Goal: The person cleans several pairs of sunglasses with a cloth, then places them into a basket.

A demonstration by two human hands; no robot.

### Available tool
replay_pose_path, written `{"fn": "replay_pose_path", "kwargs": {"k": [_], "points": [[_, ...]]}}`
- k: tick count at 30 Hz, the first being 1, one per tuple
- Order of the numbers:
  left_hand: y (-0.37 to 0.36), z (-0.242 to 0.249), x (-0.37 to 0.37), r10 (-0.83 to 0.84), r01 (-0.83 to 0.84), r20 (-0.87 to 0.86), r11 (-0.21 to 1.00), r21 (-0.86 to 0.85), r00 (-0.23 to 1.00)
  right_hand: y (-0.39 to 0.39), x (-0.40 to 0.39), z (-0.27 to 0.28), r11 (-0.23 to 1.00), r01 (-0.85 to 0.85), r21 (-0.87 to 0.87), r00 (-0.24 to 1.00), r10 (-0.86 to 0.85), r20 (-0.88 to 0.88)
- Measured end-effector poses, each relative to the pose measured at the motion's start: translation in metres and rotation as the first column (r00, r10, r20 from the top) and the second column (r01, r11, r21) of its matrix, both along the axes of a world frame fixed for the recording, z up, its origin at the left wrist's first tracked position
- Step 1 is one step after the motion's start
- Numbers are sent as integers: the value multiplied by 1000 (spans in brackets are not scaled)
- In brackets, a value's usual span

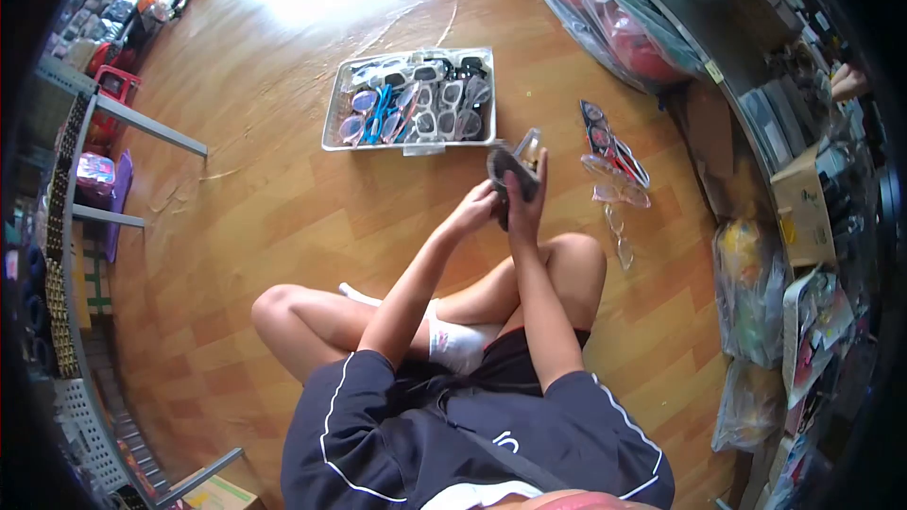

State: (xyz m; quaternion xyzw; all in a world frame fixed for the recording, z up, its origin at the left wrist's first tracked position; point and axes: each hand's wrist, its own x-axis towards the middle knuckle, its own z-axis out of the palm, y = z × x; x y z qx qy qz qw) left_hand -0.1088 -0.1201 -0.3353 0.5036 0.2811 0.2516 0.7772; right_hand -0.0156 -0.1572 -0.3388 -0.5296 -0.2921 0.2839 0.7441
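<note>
Both my hands are raised above my crossed legs, just in front of the glasses tray. My right hand (529, 198) is wrapped round a pair of dark glasses (504, 166), smeared by motion. A clear, shiny piece (530, 141) sticks up beside its fingers; I cannot make out whether it belongs to the same pair. The fingers of my left hand (475, 209) pinch the lower left side of the dark glasses. Ahead lies a pale plastic tray (330, 123) full of glasses (425, 109) in clear, white, blue, pink and black frames.
Several loose glasses (621, 193) lie in a column on the wooden floor (236, 227) to the right. Shelves with bagged goods (746, 274) line the right side. A metal rack (151, 123) stands at left. At upper right, another person's hand (847, 83) shows.
</note>
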Motion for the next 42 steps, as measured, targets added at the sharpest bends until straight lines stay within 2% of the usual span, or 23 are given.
{"fn": "replay_pose_path", "kwargs": {"k": [3, 5, 7, 9, 11, 15, 17, 18, 19, 20, 21, 22, 23, 24, 25, 26, 27, 28, 29, 31, 37, 39, 42], "points": [[-4, 6, -35, -150, 148, -13, 985, -84, 989, -8, -9, -10, 999, -26, -24, 995, 28, 91], [-15, 7, -52, -198, 191, -45, 974, -125, 979, -14, -9, -10, 981, -163, -110, 970, 138, -202], [-25, 6, -61, -232, 236, 43, 945, -227, 972, -17, -13, 1, 989, -123, -82, 969, 102, -225], [-42, 7, -66, -206, 250, 156, 898, -362, 966, -15, -3, -2, 977, -213, -12, 890, 188, -416], [-57, 3, -64, -87, 207, 272, 868, -452, 958, -11, -3, -10, 981, -195, -9, 905, 176, -386], [-56, -2, -68, 17, 185, 363, 839, -512, 932, -13, 3, -29, 964, -264, -2, 813, 222, -538], [-44, -8, -75, 40, 185, 409, 849, -496, 912, -15, 2, -18, 953, -268, -143, 835, 156, -528], [-41, -7, -81, 68, 22, 217, 921, -389, 974, -9, 10, -36, 943, -238, -234, 914, 136, -382], [-39, -4, -84, 134, -125, 21, 961, -246, 991, -8, 10, -27, 944, -249, -218, 916, 156, -371], [-37, -1, -84, 147, -136, 29, 963, -232, 989, -9, 11, -18, 950, -251, -186, 866, 134, -482], [-36, 3, -86, 229, -196, -241, 968, 155, 943, -11, 8, -9, 955, -250, -157, 799, 112, -591], [-37, 7, -90, 388, -123, -447, 848, 515, 806, -12, 5, -4, 932, -348, -100, 761, 218, -611], [-39, 10, -93, 586, 69, -539, 636, 768, 605, -10, 0, -9, 929, -358, -92, 756, 230, -613], [-42, 16, -89, 564, 55, -596, 698, 714, 572, -7, -7, -18, 848, -529, -31, 720, 429, -546], [-46, 9, -83, 604, 68, -548, 634, 770, 579, -6, -14, -23, 732, -681, 13, 645, 608, -463], [-50, 2, -75, 597, 161, -567, 595, 788, 568, -7, -27, -30, 760, -642, -98, 767, 636, -91], [-55, -3, -70, 590, 251, -586, 552, 795, 556, -10, -40, -35, 805, -564, -181, 749, 592, 298], [-61, -5, -68, 593, 245, -583, 553, 796, 555, -9, -45, -43, 828, -522, -206, 832, 547, 92], [-65, -8, -66, 603, 188, -517, 522, 832, 607, -11, -37, -48, 826, -524, -209, 829, 551, 98], [-68, -8, -58, 613, 125, -441, 488, 864, 655, -17, -23, -29, 719, -570, -397, 820, 477, -316], [-76, 7, -49, 515, 165, -344, 362, 917, 785, -2, -1, -62, 851, -388, -354, 903, 275, -329], [-81, 12, -50, 490, 197, -369, 367, 909, 790, 3, 10, -76, 918, -179, -353, 951, 71, -299], [-91, 20, -53, 389, 148, -338, 443, 884, 857, 1, 32, -67, 939, -173, -299, 854, -9, -521]]}}
